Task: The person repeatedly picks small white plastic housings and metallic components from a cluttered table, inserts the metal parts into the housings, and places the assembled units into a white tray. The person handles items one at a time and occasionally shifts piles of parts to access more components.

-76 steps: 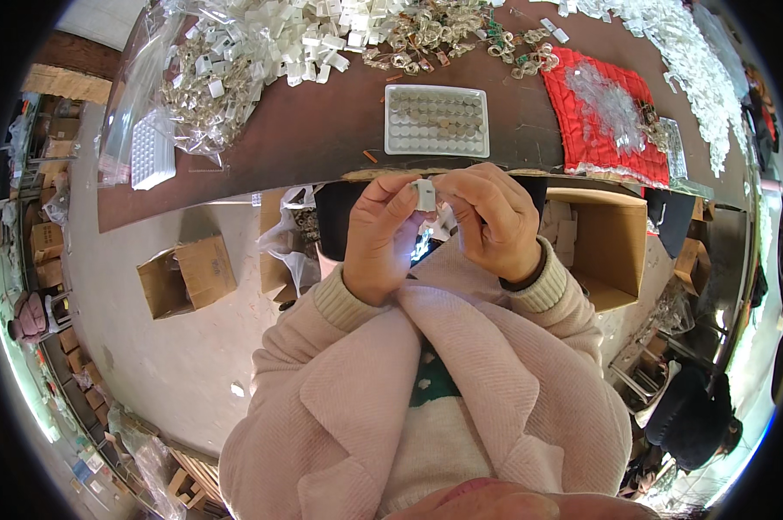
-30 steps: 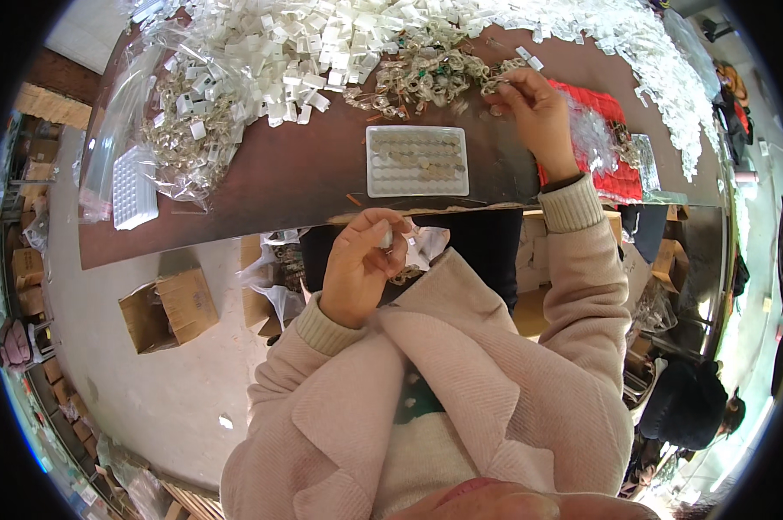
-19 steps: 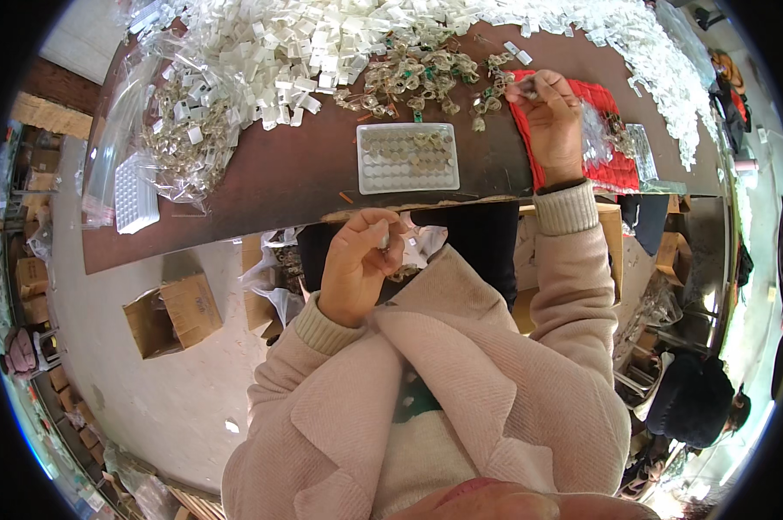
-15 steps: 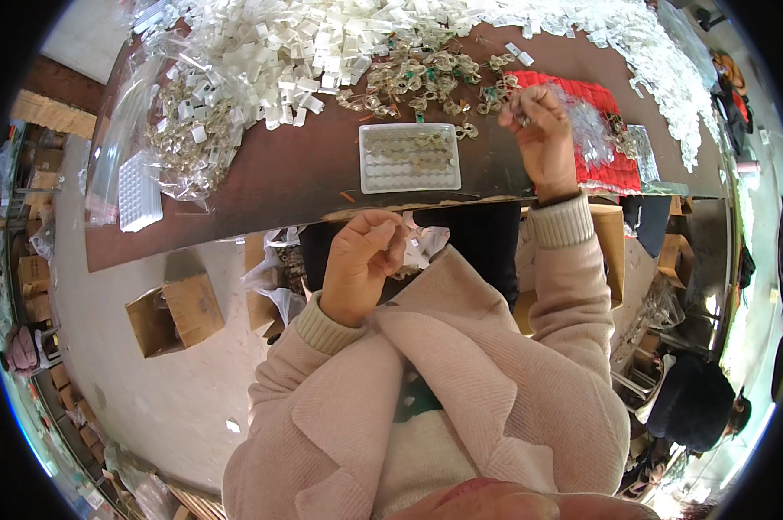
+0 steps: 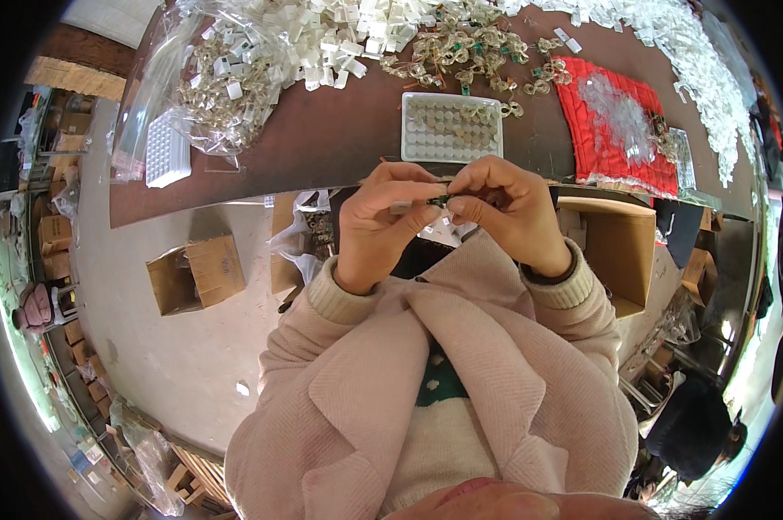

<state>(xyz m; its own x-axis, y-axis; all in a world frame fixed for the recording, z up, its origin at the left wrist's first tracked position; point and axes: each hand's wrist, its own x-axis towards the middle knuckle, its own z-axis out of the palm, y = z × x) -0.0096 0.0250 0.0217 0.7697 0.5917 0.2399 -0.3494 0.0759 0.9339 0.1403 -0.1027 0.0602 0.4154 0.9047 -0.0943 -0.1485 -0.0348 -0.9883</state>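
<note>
Over the near edge of the table, my left hand and my right hand meet fingertip to fingertip. Between them they pinch a small dark piece with a touch of green; it is too small and covered to name. A small pale bit shows beside the left fingers. Just beyond my hands lies a white tray with rows of round hollows, some holding small brownish pieces. Behind it spreads a heap of looped, gold-and-clear pieces with some green among them.
White plastic tags are heaped at the back left, beside a clear bag of small pieces and white stacked trays. A red cloth with clear plastic bits lies right. Cardboard boxes stand below the table.
My right hand has come back from beside the red cloth to meet my left hand at the table edge. Both hands now hold the small dark piece together; the view has shifted slightly.
</note>
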